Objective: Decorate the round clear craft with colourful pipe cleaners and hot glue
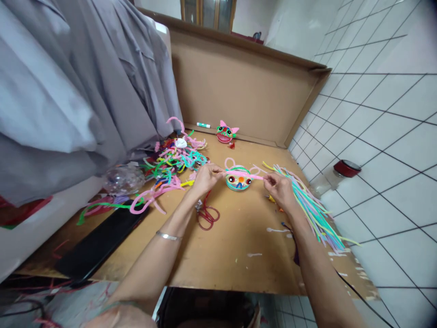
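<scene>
My left hand (207,177) and my right hand (279,187) each pinch one end of a pink pipe cleaner (253,176), stretched almost level between them. Directly behind and below this strip is a round craft face (239,186) with two dark eyes, an orange nose, a teal edge and pink loops on top. The strip covers part of its upper side; whether they touch, I cannot tell. Below my left hand lies a coil of red cord (207,217). A bundle of pastel pipe cleaners (309,205) lies to the right of my right hand.
A finished-looking pink-eared craft face (225,133) and a glue stick (203,125) are by the cardboard wall (239,77). Loose pipe cleaner pieces (170,159) pile up at left, near a black phone-like slab (99,241). A red-lidded jar (341,175) stands against the tiles.
</scene>
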The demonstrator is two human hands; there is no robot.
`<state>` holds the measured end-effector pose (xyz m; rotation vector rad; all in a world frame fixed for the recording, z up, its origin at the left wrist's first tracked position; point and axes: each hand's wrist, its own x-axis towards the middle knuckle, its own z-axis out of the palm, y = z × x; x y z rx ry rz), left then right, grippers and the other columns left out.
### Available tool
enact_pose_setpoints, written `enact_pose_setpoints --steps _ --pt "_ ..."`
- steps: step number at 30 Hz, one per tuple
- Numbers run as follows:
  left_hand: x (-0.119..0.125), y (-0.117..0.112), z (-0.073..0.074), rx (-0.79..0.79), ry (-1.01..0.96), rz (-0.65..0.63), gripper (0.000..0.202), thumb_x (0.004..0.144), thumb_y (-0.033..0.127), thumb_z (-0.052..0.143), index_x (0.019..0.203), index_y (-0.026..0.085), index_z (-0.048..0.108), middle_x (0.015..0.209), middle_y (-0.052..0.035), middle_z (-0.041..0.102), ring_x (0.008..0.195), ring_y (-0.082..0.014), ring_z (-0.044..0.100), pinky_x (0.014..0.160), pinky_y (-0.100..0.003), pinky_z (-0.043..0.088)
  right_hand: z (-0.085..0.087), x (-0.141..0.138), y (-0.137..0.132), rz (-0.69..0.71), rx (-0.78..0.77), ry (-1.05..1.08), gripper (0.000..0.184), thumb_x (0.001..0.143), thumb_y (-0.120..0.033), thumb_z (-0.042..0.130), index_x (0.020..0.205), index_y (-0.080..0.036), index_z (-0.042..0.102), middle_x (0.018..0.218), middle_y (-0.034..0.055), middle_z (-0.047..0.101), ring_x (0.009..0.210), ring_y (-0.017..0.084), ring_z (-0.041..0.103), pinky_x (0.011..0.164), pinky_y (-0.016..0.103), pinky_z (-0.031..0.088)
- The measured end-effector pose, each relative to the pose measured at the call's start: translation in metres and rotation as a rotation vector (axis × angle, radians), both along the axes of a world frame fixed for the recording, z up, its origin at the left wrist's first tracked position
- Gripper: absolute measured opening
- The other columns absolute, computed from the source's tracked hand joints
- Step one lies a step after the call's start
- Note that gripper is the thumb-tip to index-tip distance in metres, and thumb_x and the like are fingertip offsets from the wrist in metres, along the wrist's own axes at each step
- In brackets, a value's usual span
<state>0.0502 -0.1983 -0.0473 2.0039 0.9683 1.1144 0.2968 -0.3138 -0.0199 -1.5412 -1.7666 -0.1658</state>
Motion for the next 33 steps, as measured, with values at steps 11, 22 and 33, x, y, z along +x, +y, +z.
enact_pose_setpoints --steps 11,22,33 --pt "0.030 0.008 -0.024 -0.199 -0.355 0.069 0.013 0.067 0.028 0.070 0.069 0.016 0.075 0.088 -0.0069 0.075 0.083 -0.0210 0.066 0.080 -0.032 0.049 -0.036 -0.023 0.028 -0.150 0.020 0.545 0.019 0.070 -0.036 0.056 0.068 -0.019 0.062 0.060 0.0010 0.062 0.056 0.015 0.056 0.058 0.027 0.047" --pt "0.038 0.006 -0.047 -0.373 -0.523 0.121 0.017 0.060 0.032 0.076 0.068 0.017 0.074 0.091 -0.0085 0.075 0.085 -0.0211 0.067 0.087 -0.033 0.048 -0.062 -0.030 0.039 -0.263 0.042 0.746 0.018 0.068 -0.037 0.055 0.068 -0.021 0.062 0.065 0.0030 0.069 0.061 0.020 0.064 0.063 0.031 0.051" --pt "0.040 0.002 -0.051 -0.488 -0.575 0.081 0.025 0.055 0.038 0.076 0.066 0.016 0.072 0.068 -0.0044 0.072 0.065 -0.0168 0.062 0.071 -0.030 0.049 -0.085 -0.034 0.049 -0.313 -0.012 0.829 0.021 0.069 -0.038 0.057 0.072 -0.019 0.067 0.067 0.0035 0.072 0.066 0.021 0.065 0.063 0.030 0.050"
